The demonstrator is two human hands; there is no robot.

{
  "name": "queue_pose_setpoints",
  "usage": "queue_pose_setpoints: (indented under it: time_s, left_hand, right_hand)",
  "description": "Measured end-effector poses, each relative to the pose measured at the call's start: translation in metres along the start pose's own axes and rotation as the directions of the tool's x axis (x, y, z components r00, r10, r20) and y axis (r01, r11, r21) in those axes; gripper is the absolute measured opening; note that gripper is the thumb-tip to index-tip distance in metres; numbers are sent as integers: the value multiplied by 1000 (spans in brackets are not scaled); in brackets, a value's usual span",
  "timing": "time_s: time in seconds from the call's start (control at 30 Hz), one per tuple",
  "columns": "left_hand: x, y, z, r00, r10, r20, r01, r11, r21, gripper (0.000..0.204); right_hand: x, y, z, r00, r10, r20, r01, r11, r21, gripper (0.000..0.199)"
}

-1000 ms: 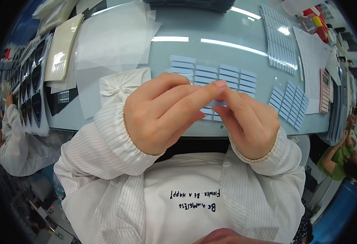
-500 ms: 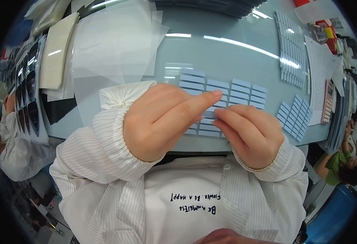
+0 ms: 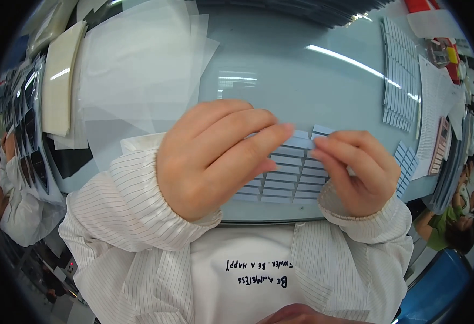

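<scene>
Pale blue rectangular strips [image 3: 280,178] lie in close columns on the glassy table in front of me. My right hand [image 3: 364,170] pinches thumb and forefinger at the end of one pale blue strip [image 3: 300,142], just over the columns. My left hand [image 3: 218,156] hovers above the left columns, back upward, with its forefinger reaching to that strip's other end. The left thumb shows lower down, apart from the forefinger; whether the forefinger touches the strip cannot be made out. The left hand and wrist hide part of the columns.
Translucent sheets [image 3: 139,70] and a cream stack [image 3: 61,81] lie at the left. At the right are a long set of strips [image 3: 400,75], a smaller group [image 3: 406,168] and a printed paper [image 3: 436,102]. Dark stacked pieces [image 3: 323,12] stand at the far edge. People sit on both sides.
My hands have drawn apart, the right one moving rightward, and the strip between them now shows. The view has shifted, so the things on the right sit further right and lower.
</scene>
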State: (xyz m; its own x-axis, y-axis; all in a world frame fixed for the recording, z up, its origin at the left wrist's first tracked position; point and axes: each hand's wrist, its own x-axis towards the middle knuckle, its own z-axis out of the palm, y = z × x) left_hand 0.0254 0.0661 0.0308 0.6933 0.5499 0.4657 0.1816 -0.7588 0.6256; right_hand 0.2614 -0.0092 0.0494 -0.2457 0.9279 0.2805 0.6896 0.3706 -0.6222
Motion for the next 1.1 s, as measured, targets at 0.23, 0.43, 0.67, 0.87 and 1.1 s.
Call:
queue_pose_setpoints:
  time_s: [0.23,0.43,0.67,0.87,1.1]
  left_hand:
    - [-6,-6,7,979,61,195,-107,966,235,41]
    - [-8,-9,12,963,44,265,-121,952,281,43]
    - [-7,-8,15,959,27,281,-117,944,310,42]
    - [-7,-8,16,959,39,280,-132,937,323,42]
    - [-8,-7,14,954,28,298,-121,946,302,41]
  right_hand:
    - [3,24,10,988,149,-42,-149,989,10,22]
    - [4,25,12,985,171,13,-171,985,24,21]
    - [7,25,10,991,129,25,-128,992,-5,20]
    - [7,25,10,994,107,1,-107,994,-17,21]
    - [5,28,13,996,81,-21,-82,997,-8,26]
